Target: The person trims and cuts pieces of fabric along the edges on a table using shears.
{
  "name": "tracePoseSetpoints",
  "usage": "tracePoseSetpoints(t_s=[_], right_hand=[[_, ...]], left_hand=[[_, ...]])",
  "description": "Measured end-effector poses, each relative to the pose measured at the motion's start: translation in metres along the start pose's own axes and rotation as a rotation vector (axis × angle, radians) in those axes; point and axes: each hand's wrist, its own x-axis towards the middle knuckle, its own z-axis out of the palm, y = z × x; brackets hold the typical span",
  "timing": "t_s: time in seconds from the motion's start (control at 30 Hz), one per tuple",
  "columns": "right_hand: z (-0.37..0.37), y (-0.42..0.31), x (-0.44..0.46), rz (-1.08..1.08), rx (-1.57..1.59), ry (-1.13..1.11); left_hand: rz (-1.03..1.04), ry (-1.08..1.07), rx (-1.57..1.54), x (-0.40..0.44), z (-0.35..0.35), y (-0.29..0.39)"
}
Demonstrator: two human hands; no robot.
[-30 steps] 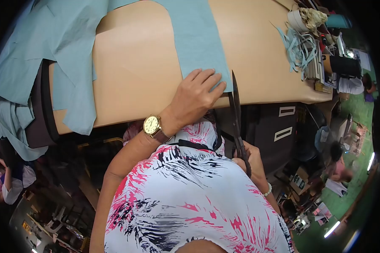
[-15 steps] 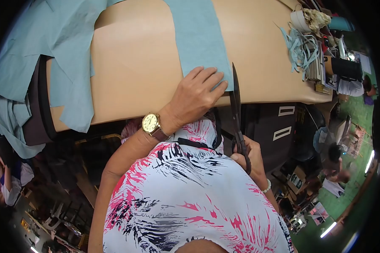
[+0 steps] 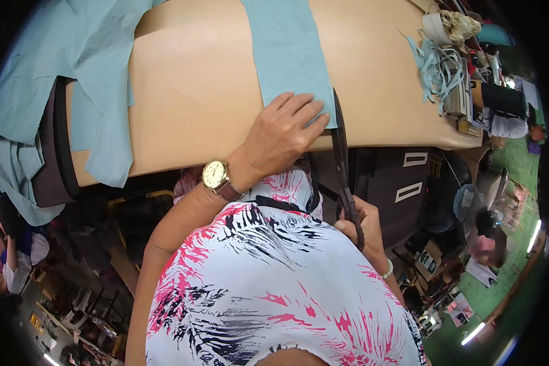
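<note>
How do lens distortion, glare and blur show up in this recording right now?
Head view: lens distortion bows the table edge and the corners fall black; head view: bright lights glare at lower right; head view: left hand and blue cloth look fairly crisp, the background person at right blurry.

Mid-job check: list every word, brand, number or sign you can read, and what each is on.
No text can be read with certainty.
Watch: dial markings, too small to read.
Cardboard box: dark printed label, too small and blurred.
Yellow panel at lower left: dark marks, too blurred.
Blue cloth and scissors: no lettering visible.
</note>
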Motion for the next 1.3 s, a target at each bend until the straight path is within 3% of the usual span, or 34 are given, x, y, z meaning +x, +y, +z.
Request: tracePoseSetpoints(t_s=[0.37, 0.57, 0.67, 1.3], right_hand=[[-0.002, -0.001, -0.006, 0.065, 0.061, -0.007], [-0.001, -0.004, -0.007, 0.128, -0.068, 0.031], [-0.006, 0.01, -0.003, 0.051, 0.088, -0.048], [0.001, -0.004, 0.024, -0.003, 0.114, -0.085]], left_hand=[[0.005, -0.016, -0.003, 0.0, 0.0, 0.0], [0.005, -0.013, -0.001, 0.001, -0.001, 0.0], [0.003, -0.013, -0.022, -0.001, 0.0, 0.0], [0.031, -0.011, -0.054, -0.006, -0.007, 0.007]])
